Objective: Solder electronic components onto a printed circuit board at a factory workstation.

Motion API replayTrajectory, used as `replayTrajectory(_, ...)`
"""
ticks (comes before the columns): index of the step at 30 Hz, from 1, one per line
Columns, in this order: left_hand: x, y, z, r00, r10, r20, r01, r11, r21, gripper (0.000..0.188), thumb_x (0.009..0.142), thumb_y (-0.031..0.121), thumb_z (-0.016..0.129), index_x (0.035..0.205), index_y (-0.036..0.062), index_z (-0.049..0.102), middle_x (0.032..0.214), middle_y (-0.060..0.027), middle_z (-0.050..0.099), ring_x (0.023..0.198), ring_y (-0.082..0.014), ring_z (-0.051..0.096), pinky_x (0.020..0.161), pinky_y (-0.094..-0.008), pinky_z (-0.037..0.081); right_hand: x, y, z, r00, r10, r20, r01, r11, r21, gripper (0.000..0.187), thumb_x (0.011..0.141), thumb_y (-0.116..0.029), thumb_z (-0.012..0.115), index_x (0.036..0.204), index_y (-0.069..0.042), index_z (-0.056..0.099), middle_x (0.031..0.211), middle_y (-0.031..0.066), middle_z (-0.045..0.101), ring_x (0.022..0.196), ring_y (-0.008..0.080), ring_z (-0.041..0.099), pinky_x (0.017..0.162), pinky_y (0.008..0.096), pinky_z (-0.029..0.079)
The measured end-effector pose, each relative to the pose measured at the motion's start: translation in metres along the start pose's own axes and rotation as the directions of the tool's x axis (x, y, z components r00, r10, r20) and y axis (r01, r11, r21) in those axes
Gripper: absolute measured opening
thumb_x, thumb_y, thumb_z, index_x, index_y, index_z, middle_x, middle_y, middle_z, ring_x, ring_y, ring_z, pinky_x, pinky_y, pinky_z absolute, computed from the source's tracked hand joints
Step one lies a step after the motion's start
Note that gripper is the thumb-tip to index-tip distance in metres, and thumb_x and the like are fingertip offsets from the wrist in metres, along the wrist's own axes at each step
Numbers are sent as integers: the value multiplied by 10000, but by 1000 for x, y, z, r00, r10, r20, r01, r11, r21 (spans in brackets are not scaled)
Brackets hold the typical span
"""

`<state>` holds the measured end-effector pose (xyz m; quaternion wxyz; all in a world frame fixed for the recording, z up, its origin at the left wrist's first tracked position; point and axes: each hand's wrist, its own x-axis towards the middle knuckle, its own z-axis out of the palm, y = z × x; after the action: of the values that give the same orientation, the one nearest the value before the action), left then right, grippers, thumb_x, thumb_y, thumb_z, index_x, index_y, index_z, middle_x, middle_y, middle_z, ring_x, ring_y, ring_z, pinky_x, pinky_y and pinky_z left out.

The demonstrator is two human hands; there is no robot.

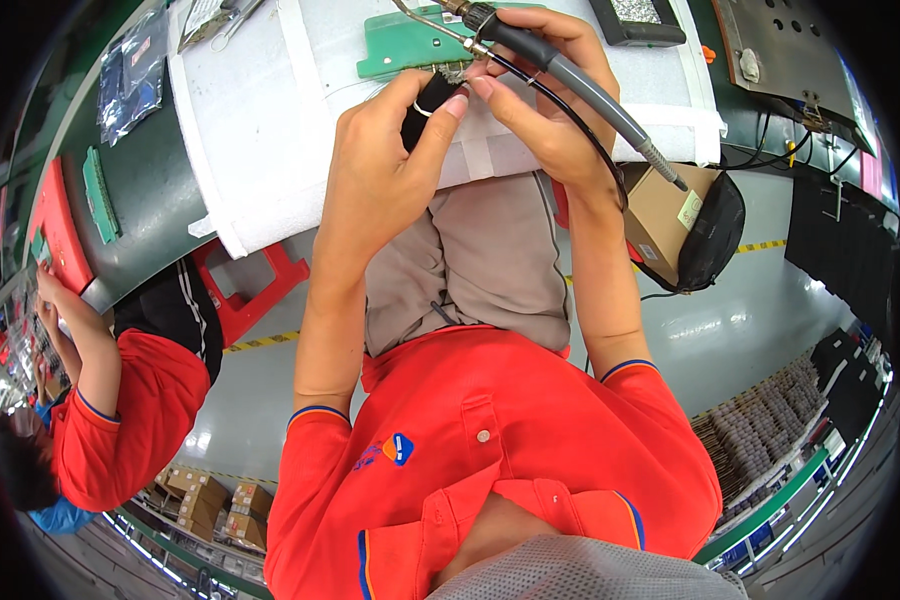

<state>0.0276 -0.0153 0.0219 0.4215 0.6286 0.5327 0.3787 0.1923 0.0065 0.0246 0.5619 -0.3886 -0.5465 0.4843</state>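
The green plate (pixel 390 45) looks plastic, the black bundle (pixel 416 126) matt.

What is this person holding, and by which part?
The left hand pinches a black bundle near its wire end, by the white tie. What, if anything, the right hand grips cannot be told.

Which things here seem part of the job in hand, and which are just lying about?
Apparently in use:
Black-sleeved cable with white tie, in the left hand
Black-handled, grey-hosed tool, at the right hand
Flat green plate, beside silvery strands

Apparently just lying about:
Crumpled, bluish clear plastic bag
Narrow green plate, far left
Brown cardboard box
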Motion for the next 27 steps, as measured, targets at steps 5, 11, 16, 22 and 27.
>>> replayTrajectory(5, -1, -1, 0, 999, -24, -24, 23, 998, -57, 168, 901, 126, 636, 920, -36, 597, 649, -108, 571, 511, -147, 440, 484, -290, 359, 3, 12, 0, 1000, 2, -5, -2, 999, 46, 423, 801, 45, 694, 1186, 31, 519, 999, 93, 623, 868, 125, 620, 799, 248, 509)
replayTrajectory(11, -1, -3, -6, 987, -46, -152, 23, 989, -144, 151, 883, 107, 663, 883, -27, 592, 649, 5, 527, 584, -35, 411, 495, -229, 329, 13, 52, -4, 790, -612, 34, 582, 767, 271, 435, 796, 51, 693, 1189, 30, 508, 1008, 98, 618, 875, 128, 622, 799, 248, 511)
replayTrajectory(16, 5, -9, -15, 965, 11, -263, 9, 997, 72, 175, 861, 121, 684, 816, -23, 596, 594, 7, 507, 549, -37, 398, 485, -229, 333, -6, 35, -11, 933, -128, -337, 148, 988, 34, 190, 864, -44, 658, 1027, 10, 578, 832, 44, 604, 687, 61, 533, 603, 208, 459)
replayTrajectory(22, 5, -16, -13, 963, 37, -268, 10, 985, 172, 171, 835, 132, 693, 793, -18, 622, 542, -49, 547, 465, -84, 435, 462, -260, 361, -5, 19, -16, 911, -151, -384, 170, 985, 16, 102, 792, -5, 600, 857, -5, 522, 707, 36, 525, 571, 63, 413, 507, 221, 340)
replayTrajectory(27, 7, -14, -11, 963, 40, -268, 13, 981, 194, 165, 827, 128, 696, 791, -18, 627, 548, -69, 580, 457, -107, 483, 472, -275, 388, -7, 31, -24, 927, -158, -339, 201, 975, 95, 102, 724, 40, 534, 773, -9, 459, 643, 24, 438, 525, 89, 315, 520, 234, 330)
